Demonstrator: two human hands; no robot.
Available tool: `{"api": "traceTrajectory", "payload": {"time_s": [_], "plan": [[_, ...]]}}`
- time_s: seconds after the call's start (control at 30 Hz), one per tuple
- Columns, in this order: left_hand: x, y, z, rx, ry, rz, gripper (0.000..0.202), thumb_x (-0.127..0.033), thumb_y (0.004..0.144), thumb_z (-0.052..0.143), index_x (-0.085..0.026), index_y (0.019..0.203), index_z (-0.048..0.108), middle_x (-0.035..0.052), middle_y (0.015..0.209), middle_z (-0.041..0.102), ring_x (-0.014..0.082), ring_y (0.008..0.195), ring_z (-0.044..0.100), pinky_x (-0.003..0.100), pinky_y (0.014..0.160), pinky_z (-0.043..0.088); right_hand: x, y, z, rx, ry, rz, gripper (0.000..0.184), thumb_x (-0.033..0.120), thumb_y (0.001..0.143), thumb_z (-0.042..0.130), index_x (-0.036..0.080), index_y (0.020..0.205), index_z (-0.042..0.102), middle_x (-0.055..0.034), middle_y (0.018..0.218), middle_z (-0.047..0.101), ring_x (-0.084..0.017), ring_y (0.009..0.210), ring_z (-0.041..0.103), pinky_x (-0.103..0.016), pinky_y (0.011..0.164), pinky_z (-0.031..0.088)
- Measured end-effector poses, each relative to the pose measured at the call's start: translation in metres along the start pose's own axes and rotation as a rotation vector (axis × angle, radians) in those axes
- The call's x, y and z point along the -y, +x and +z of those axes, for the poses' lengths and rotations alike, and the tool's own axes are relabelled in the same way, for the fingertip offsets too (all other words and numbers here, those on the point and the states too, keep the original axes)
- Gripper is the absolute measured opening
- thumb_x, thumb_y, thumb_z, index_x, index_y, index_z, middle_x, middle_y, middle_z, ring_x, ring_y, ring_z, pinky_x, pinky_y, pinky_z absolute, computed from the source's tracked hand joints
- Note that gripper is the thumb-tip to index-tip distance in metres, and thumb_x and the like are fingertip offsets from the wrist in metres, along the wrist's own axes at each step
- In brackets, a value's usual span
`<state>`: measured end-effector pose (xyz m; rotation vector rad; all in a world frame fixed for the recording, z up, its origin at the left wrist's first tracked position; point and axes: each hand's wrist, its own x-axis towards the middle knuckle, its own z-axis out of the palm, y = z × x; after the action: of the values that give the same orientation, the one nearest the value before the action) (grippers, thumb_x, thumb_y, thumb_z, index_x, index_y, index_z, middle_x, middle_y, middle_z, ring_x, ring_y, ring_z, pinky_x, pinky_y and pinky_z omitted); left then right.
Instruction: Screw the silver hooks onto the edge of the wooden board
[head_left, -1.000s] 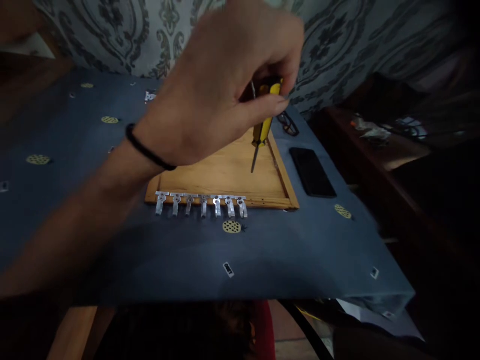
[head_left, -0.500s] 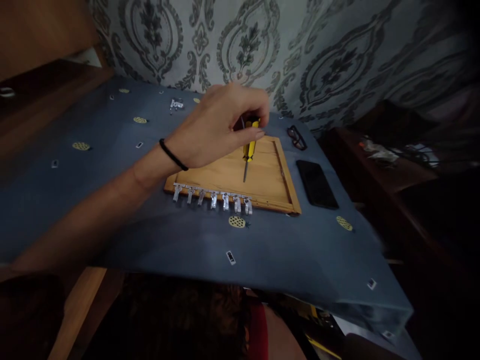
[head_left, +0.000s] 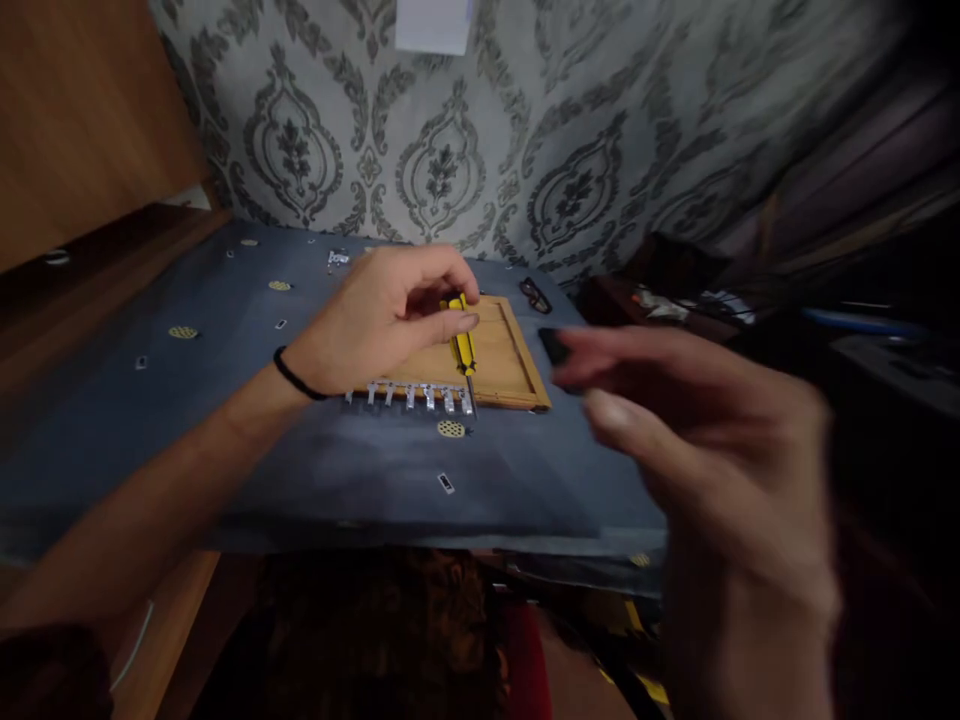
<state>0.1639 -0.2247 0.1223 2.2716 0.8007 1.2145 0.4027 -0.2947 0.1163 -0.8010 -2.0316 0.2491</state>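
Observation:
My left hand, with a black band at its wrist, is closed round the yellow and black handle of a screwdriver. The shaft points down, its tip near the front edge of a shallow wooden tray-like panel with a raised rim. Along that front edge sits a row of several small silver metal clips. My right hand is raised close to the camera at the right, thumb and fingertips near each other. Motion blurs it, and I cannot make out anything between the fingers.
A blue pineapple-print cloth covers the table. Another silver metal piece lies at the back left. Glasses rest right of the panel. A black phone is mostly hidden behind my right hand. A patterned wall rises behind.
My right hand has come into view from the right. My left hand has brought the screwdriver from over the panel's middle to the right end of the clip row. The camera view has tilted up.

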Motion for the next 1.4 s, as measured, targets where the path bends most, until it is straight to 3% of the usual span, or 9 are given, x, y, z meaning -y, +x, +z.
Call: {"api": "traceTrajectory", "payload": {"time_s": [0.07, 0.2, 0.47, 0.63, 0.7, 0.8, 1.0, 1.2, 1.4], "plan": [[-0.017, -0.006, 0.002, 0.006, 0.044, 0.014, 0.004, -0.018, 0.087, 0.066, -0.02, 0.09, 0.066, -0.0013, 0.075, 0.066, 0.0116, 0.066, 0.061, 0.025, 0.06, 0.045, 0.003, 0.009, 0.006, 0.041, 0.18, 0.12, 0.032, 0.032, 0.092, 0.068, 0.024, 0.123, 0.067, -0.0057, 0.099, 0.074, -0.011, 0.065, 0.062, -0.023, 0.055, 0.053], [-0.035, -0.018, -0.001, -0.011, 0.131, -0.006, 0.003, -0.017, 0.088, 0.064, -0.019, 0.09, 0.066, -0.0014, 0.08, 0.069, 0.0116, 0.071, 0.063, 0.024, 0.065, 0.046, 0.005, 0.029, 0.022, 0.093, 0.433, 0.301, 0.043, 0.038, 0.085, 0.076, 0.02, 0.124, 0.068, -0.0031, 0.093, 0.073, -0.007, 0.057, 0.054, -0.021, 0.05, 0.049], [-0.028, -0.033, -0.023, -0.086, 0.066, 0.025, 0.004, -0.018, 0.089, 0.062, -0.016, 0.087, 0.065, -0.0026, 0.075, 0.065, 0.009, 0.067, 0.058, 0.021, 0.062, 0.044, 0.005, 0.054, 0.056, 0.325, 0.55, 0.384, 0.045, 0.041, 0.078, 0.082, 0.019, 0.115, 0.07, 0.0042, 0.072, 0.062, -0.006, 0.052, 0.051, -0.02, 0.048, 0.043], [0.012, -0.046, -0.038, -0.073, -0.048, -0.023, 0.028, -0.03, 0.089, 0.063, -0.018, 0.114, 0.059, 0.0016, 0.092, 0.073, 0.0109, 0.077, 0.065, 0.021, 0.067, 0.049, -0.021, 0.068, 0.073, 0.378, 0.209, 0.276, 0.043, 0.047, 0.088, 0.068, 0.016, 0.117, 0.07, 0.0011, 0.074, 0.062, -0.008, 0.055, 0.044, -0.023, 0.05, 0.036], [0.038, -0.054, -0.048, -0.113, -0.022, -0.072, 0.032, -0.035, 0.088, 0.064, -0.018, 0.114, 0.06, 0.0035, 0.096, 0.073, 0.0131, 0.083, 0.068, 0.024, 0.074, 0.052, -0.038, 0.076, 0.078, 0.406, -0.109, 0.231, 0.035, 0.043, 0.093, 0.061, 0.016, 0.114, 0.071, 0.0018, 0.071, 0.06, -0.008, 0.056, 0.041, -0.024, 0.053, 0.033], [0.081, -0.069, -0.062, -0.216, 0.024, -0.228, 0.031, -0.033, 0.081, 0.066, -0.019, 0.108, 0.062, 0.0027, 0.092, 0.074, 0.0133, 0.076, 0.067, 0.024, 0.068, 0.052, -0.064, 0.088, 0.084, 0.412, -0.265, 0.248, 0.025, 0.031, 0.09, 0.065, 0.015, 0.106, 0.073, 0.0002, 0.076, 0.064, -0.01, 0.064, 0.048, -0.024, 0.06, 0.035], [0.148, -0.1, -0.064, -0.288, -0.047, -0.436, 0.028, -0.038, 0.087, 0.052, -0.016, 0.104, 0.057, 0.0052, 0.083, 0.074, 0.0149, 0.066, 0.07, 0.024, 0.056, 0.054, -0.118, 0.095, 0.113, 0.567, -0.437, 0.31, 0.024, 0.033, 0.095, 0.062, 0.014, 0.109, 0.068, -0.0071, 0.103, 0.07, -0.018, 0.09, 0.065, -0.035, 0.083, 0.054], [0.18, -0.123, -0.057, -0.322, 0.247, -0.549, 0.028, -0.041, 0.097, 0.055, -0.015, 0.103, 0.063, 0.0025, 0.083, 0.071, 0.0151, 0.07, 0.068, 0.03, 0.066, 0.057, -0.162, 0.077, 0.134, 0.645, -0.416, 0.284, 0.036, 0.038, 0.096, 0.062, 0.018, 0.126, 0.061, -0.0096, 0.128, 0.064, -0.022, 0.108, 0.065, -0.044, 0.092, 0.058], [0.183, -0.134, -0.063, -0.266, 0.623, -0.652, 0.031, -0.039, 0.097, 0.062, -0.016, 0.117, 0.063, 0.0078, 0.115, 0.067, 0.0198, 0.101, 0.067, 0.042, 0.089, 0.058, -0.188, 0.046, 0.108, 0.436, -0.254, 0.243, 0.032, 0.039, 0.097, 0.061, 0.017, 0.119, 0.063, -0.0076, 0.116, 0.068, -0.018, 0.096, 0.068, -0.039, 0.084, 0.06]]}}
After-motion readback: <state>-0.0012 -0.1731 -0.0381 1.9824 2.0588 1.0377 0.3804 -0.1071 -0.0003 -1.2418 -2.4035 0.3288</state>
